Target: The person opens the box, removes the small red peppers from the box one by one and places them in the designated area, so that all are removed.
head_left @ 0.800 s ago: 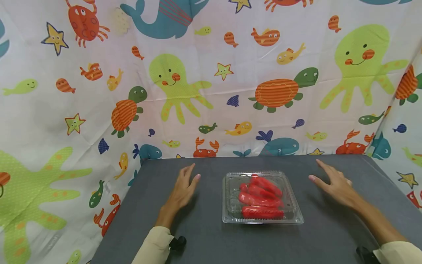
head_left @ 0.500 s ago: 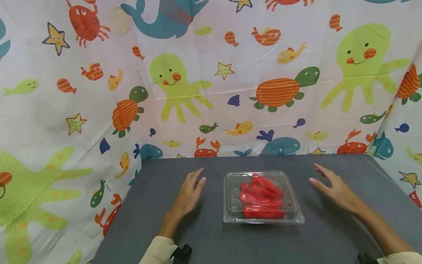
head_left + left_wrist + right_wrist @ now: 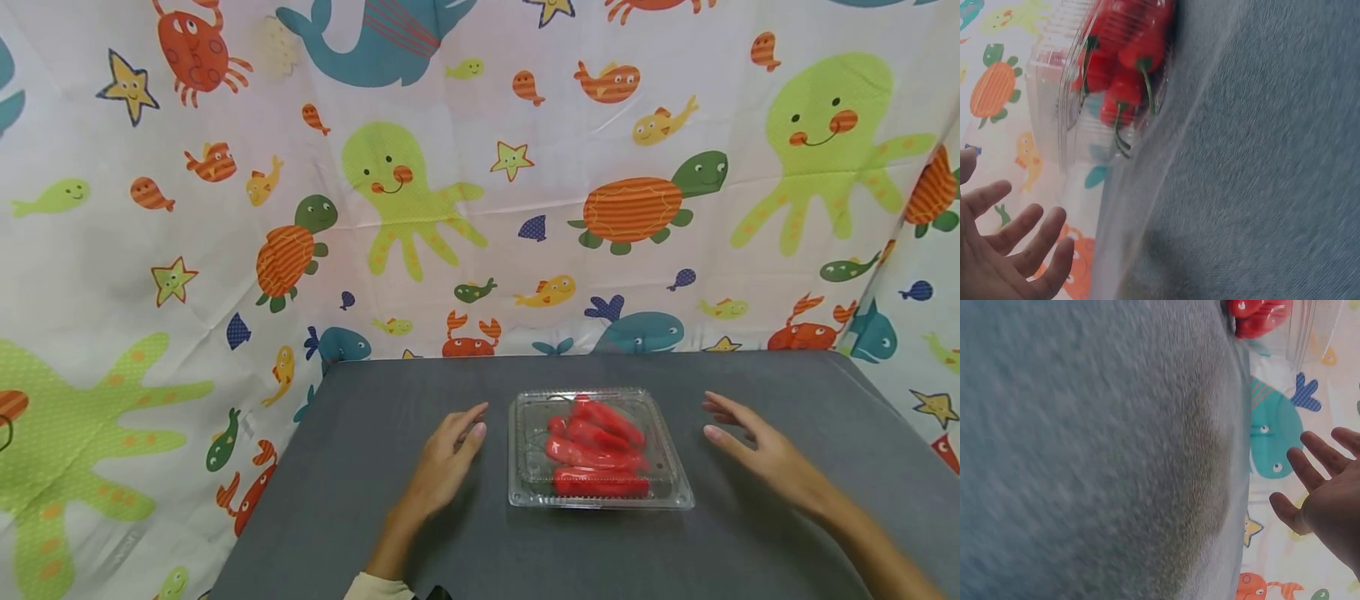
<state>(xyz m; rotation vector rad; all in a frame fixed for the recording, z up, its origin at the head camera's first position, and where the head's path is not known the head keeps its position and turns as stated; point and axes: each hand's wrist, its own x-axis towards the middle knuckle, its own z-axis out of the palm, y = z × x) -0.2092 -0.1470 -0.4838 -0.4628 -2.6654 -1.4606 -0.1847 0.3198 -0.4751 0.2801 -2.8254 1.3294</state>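
A clear plastic clamshell box (image 3: 527, 492) stands closed on the grey table, between my two hands. Several red peppers (image 3: 592, 454) lie inside it, and the left wrist view shows their green stems (image 3: 1149, 90). My left hand (image 3: 442, 458) is held just left of the box, fingers extended toward it and apart from its wall. On the other side my right hand (image 3: 772, 454) hovers a bit farther from the box, its fingers loosely straight and holding nothing. In the right wrist view the right hand (image 3: 1329, 487) has its fingers spread below the box corner.
The grey tabletop (image 3: 600, 554) runs back to a white curtain (image 3: 450, 317) printed with sea animals. The same curtain also hangs along the left and right sides. A cream sleeve (image 3: 378, 587) covers the left forearm at the lower edge.
My left hand has moved right, closer to the box. My right hand has come slightly down and toward the box, its sleeve now out of view. The box has stayed in place.
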